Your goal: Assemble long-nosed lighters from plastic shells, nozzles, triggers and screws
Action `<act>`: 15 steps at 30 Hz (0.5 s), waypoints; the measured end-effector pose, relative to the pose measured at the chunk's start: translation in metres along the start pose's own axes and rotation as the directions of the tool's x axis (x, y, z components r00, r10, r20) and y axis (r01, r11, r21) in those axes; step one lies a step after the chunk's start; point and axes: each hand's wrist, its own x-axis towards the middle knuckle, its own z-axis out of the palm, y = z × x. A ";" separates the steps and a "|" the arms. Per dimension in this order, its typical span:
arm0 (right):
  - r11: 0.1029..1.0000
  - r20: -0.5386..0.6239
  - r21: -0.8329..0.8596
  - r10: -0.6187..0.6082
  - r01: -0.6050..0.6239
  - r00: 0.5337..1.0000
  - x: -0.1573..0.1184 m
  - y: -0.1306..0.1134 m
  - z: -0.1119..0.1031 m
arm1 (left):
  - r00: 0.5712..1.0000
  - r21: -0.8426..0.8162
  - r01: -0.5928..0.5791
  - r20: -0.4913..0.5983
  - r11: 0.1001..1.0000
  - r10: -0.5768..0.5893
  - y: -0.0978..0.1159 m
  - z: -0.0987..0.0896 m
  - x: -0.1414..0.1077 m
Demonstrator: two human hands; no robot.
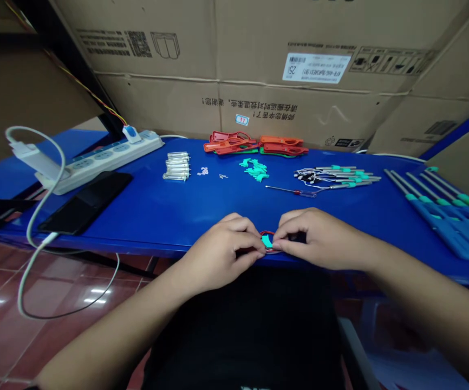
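Observation:
Close to the table's front edge, a small red plastic shell (267,233), looking like half of a lighter handle, lies between my two hands. A teal trigger-like piece (266,241) sits in it. My left hand (230,248) pinches the shell's left end between thumb and fingers. Its right end is in the pinch of my right hand (319,238), with the fingers bent and the thumb under them. My fingers hide much of the shell. Beyond my hands lie a pile of teal pieces (255,169) and a thin screwdriver (295,192) with a clear red handle.
Red and orange shells (234,144) lie at the back. Clear tubes (176,166), tiny white parts (204,171) and metal rods with wires (340,176) lie nearer. Blue-handled lighters (445,216) are at right. A phone (86,203) and power strip (108,160) lie left. Cardboard (157,108) stands behind.

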 end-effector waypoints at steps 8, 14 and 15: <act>0.924 -0.043 -0.319 -0.236 0.211 0.971 -0.007 -0.005 0.008 | 0.998 -0.016 0.033 0.054 0.999 -0.032 0.001 -0.006 0.001; 0.884 -0.070 -0.415 -0.264 0.212 0.962 -0.007 -0.001 0.015 | 0.993 -0.003 0.117 -0.002 0.993 -0.117 0.002 -0.006 0.001; 0.879 -0.076 -0.426 -0.271 0.214 0.960 -0.007 0.000 0.016 | 0.993 -0.007 0.115 -0.004 0.993 -0.115 0.002 -0.005 0.001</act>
